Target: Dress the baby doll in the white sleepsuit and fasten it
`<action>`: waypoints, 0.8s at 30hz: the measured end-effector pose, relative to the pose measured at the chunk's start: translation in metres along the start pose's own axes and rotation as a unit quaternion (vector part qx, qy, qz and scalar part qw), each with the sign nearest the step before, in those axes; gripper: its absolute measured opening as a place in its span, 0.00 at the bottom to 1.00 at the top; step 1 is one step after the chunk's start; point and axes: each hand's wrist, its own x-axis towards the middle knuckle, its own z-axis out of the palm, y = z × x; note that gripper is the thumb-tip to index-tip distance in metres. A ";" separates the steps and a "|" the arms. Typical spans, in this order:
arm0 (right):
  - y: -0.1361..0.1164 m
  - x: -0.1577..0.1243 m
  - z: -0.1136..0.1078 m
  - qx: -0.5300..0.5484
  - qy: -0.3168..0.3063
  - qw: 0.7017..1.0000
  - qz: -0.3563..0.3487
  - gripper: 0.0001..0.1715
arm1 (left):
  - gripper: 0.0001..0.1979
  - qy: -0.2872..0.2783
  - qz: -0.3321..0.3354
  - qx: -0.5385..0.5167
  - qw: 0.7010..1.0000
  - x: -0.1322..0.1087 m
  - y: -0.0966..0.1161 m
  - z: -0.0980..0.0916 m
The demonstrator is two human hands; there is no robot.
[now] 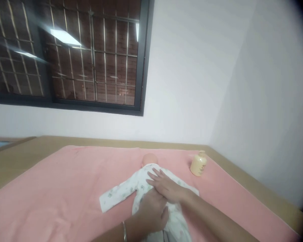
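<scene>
A baby doll (149, 159) in a white patterned sleepsuit (126, 191) lies on a pink towel (53, 188), head toward the wall. My right hand (166, 186) rests flat on the doll's chest with its fingers stretched out and open. My left hand (153, 211), with a bangle on the wrist, lies lower on the doll's body, partly under the right hand; its fingers curve over the cloth and press on it. One empty sleeve of the suit sticks out to the left.
A small yellow lotion bottle (199, 163) stands on the towel to the right of the doll's head. The towel covers a wooden table (20, 158) set into a white corner. A barred dark window (91, 57) is on the far wall.
</scene>
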 end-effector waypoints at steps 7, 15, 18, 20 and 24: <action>-0.001 0.050 -0.004 -0.011 -0.014 1.000 -0.004 0.26 | 0.12 -0.016 -0.020 0.042 0.999 -0.001 0.000 0.001; 0.024 -0.004 0.001 0.018 0.052 0.998 0.026 0.29 | 0.15 0.023 0.010 0.020 0.999 0.001 -0.002 -0.003; 0.024 -0.031 0.005 0.098 0.098 0.989 0.051 0.32 | 0.14 0.007 -0.066 -0.043 0.997 0.005 -0.005 -0.008; 0.023 -0.041 0.005 0.154 0.127 0.979 0.046 0.32 | 0.21 -0.006 -0.180 -0.086 0.980 0.015 -0.011 -0.014; 0.018 -0.039 0.002 0.192 0.210 0.957 0.057 0.24 | 0.25 0.015 -0.363 0.043 0.931 0.049 -0.033 -0.024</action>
